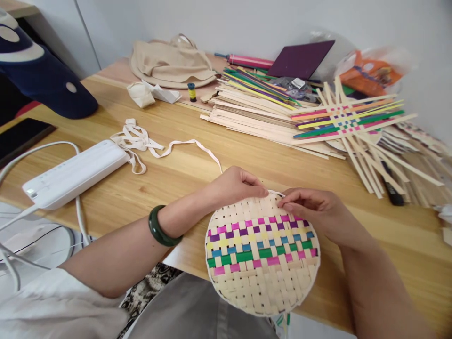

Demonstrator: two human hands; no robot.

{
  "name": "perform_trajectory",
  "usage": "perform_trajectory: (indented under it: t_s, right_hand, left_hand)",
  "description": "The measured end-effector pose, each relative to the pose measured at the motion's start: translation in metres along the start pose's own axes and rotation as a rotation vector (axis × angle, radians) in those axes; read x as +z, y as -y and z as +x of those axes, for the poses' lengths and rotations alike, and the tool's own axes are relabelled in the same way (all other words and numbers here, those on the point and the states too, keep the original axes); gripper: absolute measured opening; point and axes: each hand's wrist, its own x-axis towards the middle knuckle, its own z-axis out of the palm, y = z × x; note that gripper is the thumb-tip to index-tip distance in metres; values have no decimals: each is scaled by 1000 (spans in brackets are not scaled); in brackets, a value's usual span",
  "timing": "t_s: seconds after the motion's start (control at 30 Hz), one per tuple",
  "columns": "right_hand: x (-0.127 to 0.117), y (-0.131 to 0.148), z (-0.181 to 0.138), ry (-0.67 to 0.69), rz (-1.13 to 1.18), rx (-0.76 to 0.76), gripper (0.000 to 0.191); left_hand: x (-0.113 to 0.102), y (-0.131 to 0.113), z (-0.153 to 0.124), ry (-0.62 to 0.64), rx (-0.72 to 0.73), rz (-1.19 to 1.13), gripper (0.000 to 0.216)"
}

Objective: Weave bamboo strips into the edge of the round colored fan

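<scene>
A round woven fan (261, 282) rests tilted at the table's front edge, over my lap. Pink, purple, yellow, blue and green strips cross its pale weave, and a thin white binding runs round its rim. My left hand (236, 186) pinches the top rim from the left, fingers curled behind it. Just to the right, my right hand (314, 207) grips the upper right rim, thumb and fingertips close together; anything small between them is hidden. A white fabric tape (187, 142) runs across the table and disappears behind my left hand. A green bangle (158, 227) circles my left wrist.
A white power strip (77, 172) with cables lies left, near a phone (26, 134) and a dark blue object (45, 80). Behind are a beige bag (169, 63), a thread spool (191, 92), loose strips (247, 115) and a part-woven piece (348, 117) by a black-handled tool (391, 190).
</scene>
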Motion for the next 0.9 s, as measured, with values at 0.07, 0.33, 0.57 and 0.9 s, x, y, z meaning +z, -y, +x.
perform_trajectory:
  t_s: [0.07, 0.33, 0.57, 0.9]
  right_hand:
    - [3, 1, -1, -44, 3, 22, 21]
    - [7, 2, -1, -120, -38, -17, 19]
    - [7, 2, -2, -117, -5, -1, 17]
    - [9, 2, 1, -110, -13, 11, 18]
  left_hand:
    - [0, 1, 2, -13, 25, -11, 28]
    - [2, 1, 3, -90, 182, -52, 31]
    - [0, -7, -2, -94, 55, 41, 39]
    - [-1, -6, 0, -63, -106, -106, 32]
